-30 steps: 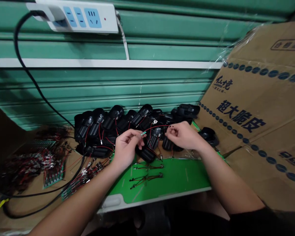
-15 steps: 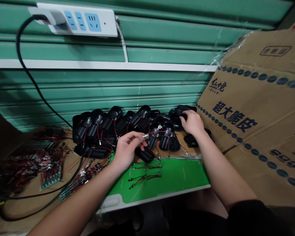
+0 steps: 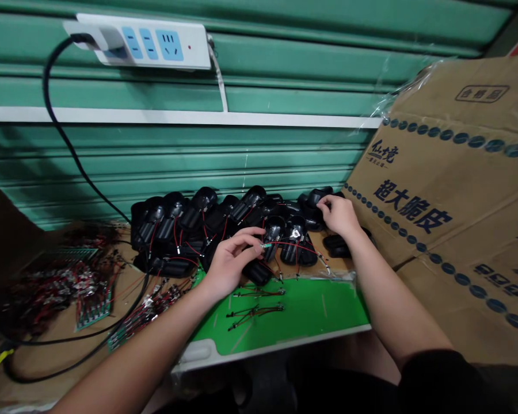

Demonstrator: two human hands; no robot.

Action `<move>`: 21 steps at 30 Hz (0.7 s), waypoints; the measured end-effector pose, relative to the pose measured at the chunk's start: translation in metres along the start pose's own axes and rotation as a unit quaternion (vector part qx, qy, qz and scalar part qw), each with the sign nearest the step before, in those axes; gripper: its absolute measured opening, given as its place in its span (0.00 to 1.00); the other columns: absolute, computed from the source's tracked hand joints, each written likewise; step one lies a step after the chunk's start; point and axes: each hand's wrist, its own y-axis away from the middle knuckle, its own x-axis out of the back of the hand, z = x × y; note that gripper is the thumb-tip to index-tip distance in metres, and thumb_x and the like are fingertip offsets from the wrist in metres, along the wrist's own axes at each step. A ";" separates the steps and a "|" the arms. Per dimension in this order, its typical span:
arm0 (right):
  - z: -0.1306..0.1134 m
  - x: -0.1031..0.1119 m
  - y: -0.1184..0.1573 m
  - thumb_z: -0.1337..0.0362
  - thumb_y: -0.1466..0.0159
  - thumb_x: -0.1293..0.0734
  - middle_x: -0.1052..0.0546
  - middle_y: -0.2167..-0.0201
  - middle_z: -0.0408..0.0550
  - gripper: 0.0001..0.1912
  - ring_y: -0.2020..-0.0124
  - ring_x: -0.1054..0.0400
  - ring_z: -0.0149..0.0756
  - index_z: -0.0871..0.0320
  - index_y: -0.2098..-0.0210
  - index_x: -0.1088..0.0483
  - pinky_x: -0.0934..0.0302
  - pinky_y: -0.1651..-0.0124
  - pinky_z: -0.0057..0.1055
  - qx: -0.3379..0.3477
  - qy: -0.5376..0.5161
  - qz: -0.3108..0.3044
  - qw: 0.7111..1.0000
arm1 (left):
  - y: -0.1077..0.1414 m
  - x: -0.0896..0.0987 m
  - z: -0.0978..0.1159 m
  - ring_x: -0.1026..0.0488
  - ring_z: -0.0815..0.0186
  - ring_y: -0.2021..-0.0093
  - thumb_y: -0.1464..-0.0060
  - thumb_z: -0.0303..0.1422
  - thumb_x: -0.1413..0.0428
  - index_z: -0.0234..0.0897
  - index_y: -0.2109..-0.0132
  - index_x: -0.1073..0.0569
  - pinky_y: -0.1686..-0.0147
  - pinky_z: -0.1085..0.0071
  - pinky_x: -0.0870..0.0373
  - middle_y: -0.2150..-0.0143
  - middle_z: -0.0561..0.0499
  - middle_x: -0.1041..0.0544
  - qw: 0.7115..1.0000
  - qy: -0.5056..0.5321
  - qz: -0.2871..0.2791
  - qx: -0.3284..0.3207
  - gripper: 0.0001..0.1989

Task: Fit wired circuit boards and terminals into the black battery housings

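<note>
Over the black housings (image 3: pixel 198 215), my left hand (image 3: pixel 228 261) is closed in a tight pinch, thumb and forefinger nipping a small metal terminal (image 3: pixel 266 245) on the end of a red wire (image 3: pixel 296 243). The other fingers curl loosely underneath. From my pinch the wire runs right, across the housings. Best to hold right at the terminal so the tip can't wobble, and to leave the wire some slack so it doesn't tug on whatever it's joined to.

My right hand (image 3: pixel 339 215) is up at the far end of the pile, fingers bunched on top of one housing (image 3: pixel 315 197); I can't tell if that's a grip or just a touch. Below sits a green mat (image 3: pixel 285 313) with loose wire leads (image 3: pixel 256 313) laid across it. Off to the left, circuit boards (image 3: pixel 92 307) lie among tangled wires on the tabletop (image 3: pixel 38 371). Behind it all are a green shutter (image 3: pixel 242 155), a power strip (image 3: pixel 138 43) and a cardboard carton (image 3: pixel 453 190).
</note>
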 end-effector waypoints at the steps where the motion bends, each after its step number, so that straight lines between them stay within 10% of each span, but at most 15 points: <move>1: 0.000 0.001 -0.001 0.65 0.30 0.32 0.17 0.56 0.54 0.09 0.55 0.26 0.41 0.62 0.59 0.19 0.37 0.43 0.35 -0.010 -0.014 0.003 1.000 | 0.000 0.000 0.000 0.20 0.63 0.50 0.46 0.41 0.27 0.35 0.67 0.15 0.50 0.66 0.21 0.39 0.40 0.21 1.000 0.001 -0.004 0.000 0.13; 15: -0.039 0.041 0.016 0.48 0.43 0.23 0.23 0.69 0.52 0.24 0.71 0.33 0.28 0.65 0.62 0.23 0.41 0.68 0.23 -0.044 -0.337 0.066 0.938 | 0.005 -0.001 0.005 0.29 0.50 0.27 0.44 0.44 0.27 0.38 0.63 0.15 0.27 0.47 0.29 0.24 0.41 0.33 0.996 -0.028 -0.085 0.013 0.13; 21: -0.105 0.032 0.069 0.38 0.42 0.19 0.33 0.79 0.41 0.34 0.82 0.41 0.23 0.62 0.61 0.30 0.49 0.80 0.21 -0.002 -0.498 -0.105 0.861 | 0.009 -0.004 0.008 0.39 0.47 0.19 0.43 0.42 0.28 0.37 0.62 0.15 0.21 0.47 0.39 0.18 0.47 0.42 0.991 -0.016 -0.128 0.016 0.13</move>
